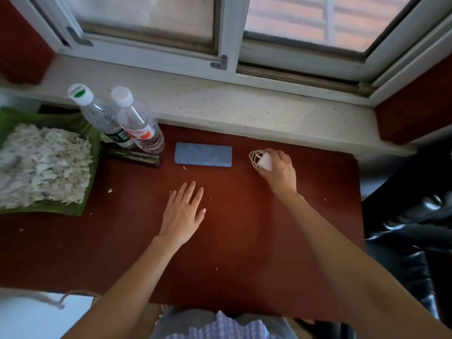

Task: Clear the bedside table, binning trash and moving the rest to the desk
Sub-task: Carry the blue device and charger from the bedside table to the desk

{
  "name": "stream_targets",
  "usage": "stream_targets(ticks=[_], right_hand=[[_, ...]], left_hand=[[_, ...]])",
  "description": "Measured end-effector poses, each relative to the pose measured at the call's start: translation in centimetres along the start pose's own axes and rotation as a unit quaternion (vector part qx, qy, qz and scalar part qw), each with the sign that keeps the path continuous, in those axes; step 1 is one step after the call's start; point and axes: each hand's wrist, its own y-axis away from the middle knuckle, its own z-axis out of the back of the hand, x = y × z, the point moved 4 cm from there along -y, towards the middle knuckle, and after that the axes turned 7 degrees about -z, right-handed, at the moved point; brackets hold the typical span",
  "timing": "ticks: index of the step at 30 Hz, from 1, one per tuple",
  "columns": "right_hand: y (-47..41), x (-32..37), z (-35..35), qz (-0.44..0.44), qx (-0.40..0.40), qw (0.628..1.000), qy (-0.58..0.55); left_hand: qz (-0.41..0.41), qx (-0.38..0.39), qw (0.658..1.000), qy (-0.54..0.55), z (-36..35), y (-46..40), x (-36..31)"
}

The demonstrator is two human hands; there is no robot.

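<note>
Head view: white caged gadget (259,158) inside right grip (276,170).

A window (220,25) with white frames runs along the top, above a pale speckled stone sill (244,104). Black shiny bags (411,221) fill the right edge. At the bottom, blue checked cloth (220,326) shows, and a white bag with a rope handle (61,299) sits at lower left.

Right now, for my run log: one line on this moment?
right hand: gripping small white fan | left hand: open, empty | blue case, two bottles: on table
</note>
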Motion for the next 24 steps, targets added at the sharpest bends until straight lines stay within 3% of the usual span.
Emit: stream_targets(ticks=[11,24], right_hand=[[-1.5,1.3,-2.1,0.064,0.029,0.998,0.001],[-2.0,1.5,-3.3,0.074,0.034,0.997,0.008]], left_hand=[[-0.007,0.004,1.0,0.0,-0.7,0.7,0.6],[-0.014,-0.009,1.0,0.001,-0.9,0.9,0.6]])
